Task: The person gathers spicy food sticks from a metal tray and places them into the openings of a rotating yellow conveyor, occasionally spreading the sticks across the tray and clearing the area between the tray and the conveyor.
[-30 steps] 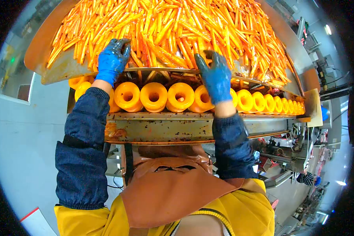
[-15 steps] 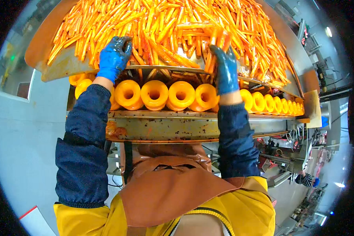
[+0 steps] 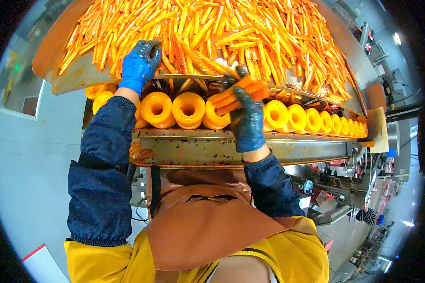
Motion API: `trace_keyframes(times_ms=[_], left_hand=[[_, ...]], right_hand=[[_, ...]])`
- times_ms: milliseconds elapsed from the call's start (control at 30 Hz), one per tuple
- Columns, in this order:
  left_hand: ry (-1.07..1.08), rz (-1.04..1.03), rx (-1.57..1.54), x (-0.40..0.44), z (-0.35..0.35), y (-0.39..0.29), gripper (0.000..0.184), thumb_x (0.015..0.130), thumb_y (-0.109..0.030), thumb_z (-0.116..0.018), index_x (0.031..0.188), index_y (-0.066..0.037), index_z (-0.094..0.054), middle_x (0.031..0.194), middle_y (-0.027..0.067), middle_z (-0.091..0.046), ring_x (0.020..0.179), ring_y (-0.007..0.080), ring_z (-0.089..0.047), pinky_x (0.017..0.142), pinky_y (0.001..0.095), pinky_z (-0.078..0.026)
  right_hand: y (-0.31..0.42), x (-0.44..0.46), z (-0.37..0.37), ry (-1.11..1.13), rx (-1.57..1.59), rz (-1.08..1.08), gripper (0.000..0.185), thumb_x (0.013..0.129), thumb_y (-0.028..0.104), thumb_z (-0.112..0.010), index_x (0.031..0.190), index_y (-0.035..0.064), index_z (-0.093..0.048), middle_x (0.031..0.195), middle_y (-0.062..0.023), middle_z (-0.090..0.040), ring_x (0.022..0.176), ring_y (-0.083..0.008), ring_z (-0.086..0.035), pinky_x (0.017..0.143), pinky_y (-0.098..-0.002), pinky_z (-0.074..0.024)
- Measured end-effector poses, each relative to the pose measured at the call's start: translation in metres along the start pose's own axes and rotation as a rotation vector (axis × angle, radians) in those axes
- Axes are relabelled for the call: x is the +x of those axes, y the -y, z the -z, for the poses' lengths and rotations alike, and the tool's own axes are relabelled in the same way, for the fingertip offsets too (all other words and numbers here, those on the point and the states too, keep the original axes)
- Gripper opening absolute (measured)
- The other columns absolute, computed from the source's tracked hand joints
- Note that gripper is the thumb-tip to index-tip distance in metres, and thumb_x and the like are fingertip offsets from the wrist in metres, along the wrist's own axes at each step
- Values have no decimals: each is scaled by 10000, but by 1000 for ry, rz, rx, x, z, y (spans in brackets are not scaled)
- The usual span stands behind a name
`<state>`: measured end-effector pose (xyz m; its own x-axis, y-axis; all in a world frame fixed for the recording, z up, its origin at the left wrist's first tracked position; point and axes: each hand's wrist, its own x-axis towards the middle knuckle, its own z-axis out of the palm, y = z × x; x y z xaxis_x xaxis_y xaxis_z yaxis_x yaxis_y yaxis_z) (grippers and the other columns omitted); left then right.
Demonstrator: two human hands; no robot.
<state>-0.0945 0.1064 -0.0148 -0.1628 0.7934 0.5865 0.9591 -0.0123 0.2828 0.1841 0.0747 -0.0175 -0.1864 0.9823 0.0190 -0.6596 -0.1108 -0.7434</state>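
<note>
Glossy orange strips (image 3: 198,28) lie heaped on a metal tray (image 3: 73,81). Below its front edge runs a row of round yellow-orange cups (image 3: 188,110) with holes in their centres. My right hand (image 3: 248,115), in a blue glove with dark stains, grips a small bundle of orange strips (image 3: 231,96) over the row, one end of the bundle above a cup. My left hand (image 3: 140,65), gloved in blue, is at the tray's front edge beside the heap, its fingers curled in; whatever they hold is too small to make out.
A stained metal trough (image 3: 198,148) runs between the cups and my brown apron (image 3: 212,231). A wooden board (image 3: 377,129) stands at the row's right end. Machinery fills the right background, where a person in striped clothing (image 3: 366,216) is visible far off.
My right hand has come down and left from the heap to the cups with a bundle of strips in its grip. My left hand has shifted slightly up and right.
</note>
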Motion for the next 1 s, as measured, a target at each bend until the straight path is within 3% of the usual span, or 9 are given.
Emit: trace_keyframes(times_ms=[100,233,433,633,767,833,867,967,1000], left_hand=[[-12,-13,18,0,-1,1,189,853,-229,-575,986,-119,-650,956,110,-633,874,295,-609,760,368,-498],[-75,-51,-5,0,-5,6,192,842,-262,-568,959,-138,-657,897,129,-636,811,313,-611,709,403,-503],[-85,-60,-18,0,-5,5,200,838,-268,-573,960,-135,-661,888,130,-641,808,317,-611,709,402,-504],[-99,-58,20,0,-9,10,214,842,-288,-571,965,-140,-664,905,124,-650,837,302,-616,734,393,-505],[-89,-60,21,0,-10,10,223,847,-299,-563,971,-143,-663,915,119,-648,849,293,-618,746,396,-503],[-63,-25,2,0,-9,10,215,844,-293,-564,968,-149,-664,922,116,-646,846,295,-618,740,395,-504],[-74,-28,0,0,-10,10,189,844,-259,-573,963,-139,-657,914,117,-639,833,302,-616,725,390,-504],[-76,-24,-20,0,-6,7,163,846,-227,-582,953,-125,-653,901,118,-632,815,308,-613,710,387,-503],[-74,-28,-28,0,-4,6,163,846,-226,-582,951,-123,-653,902,118,-632,819,307,-613,712,386,-503]], right_hand=[[-20,3,19,47,-100,-155,405,846,65,-559,1242,13,-492,1096,-80,-586,990,-158,-559,829,-265,-460],[-6,-5,5,-101,-225,194,431,863,95,-540,1276,1,-458,1150,-86,-562,999,-140,-541,801,-236,-454],[-43,-2,-14,59,-255,-86,382,822,-6,-574,1200,-12,-518,1032,-65,-608,913,-119,-573,768,-242,-456],[-39,-6,-20,28,-229,67,453,841,-3,-522,1288,-12,-447,1274,-121,-503,1204,-202,-451,1023,-309,-335],[-22,-2,-29,50,-226,143,450,834,-6,-521,1278,-29,-452,1265,-116,-514,1192,-214,-467,1023,-318,-342],[-27,2,-13,279,-1282,158,370,827,-4,-531,1196,1,-545,1181,-127,-572,1112,-225,-534,951,-326,-411],[-49,7,-9,110,-619,-38,292,825,8,-546,1105,48,-617,1069,-141,-615,983,-224,-596,835,-317,-476],[-33,-2,9,324,-1325,482,297,829,54,-577,1118,-13,-574,1097,-129,-630,1033,-216,-582,879,-291,-456],[-32,-3,16,242,-1132,303,313,833,87,-587,1129,-13,-569,1111,-165,-617,1068,-250,-575,897,-315,-454]])
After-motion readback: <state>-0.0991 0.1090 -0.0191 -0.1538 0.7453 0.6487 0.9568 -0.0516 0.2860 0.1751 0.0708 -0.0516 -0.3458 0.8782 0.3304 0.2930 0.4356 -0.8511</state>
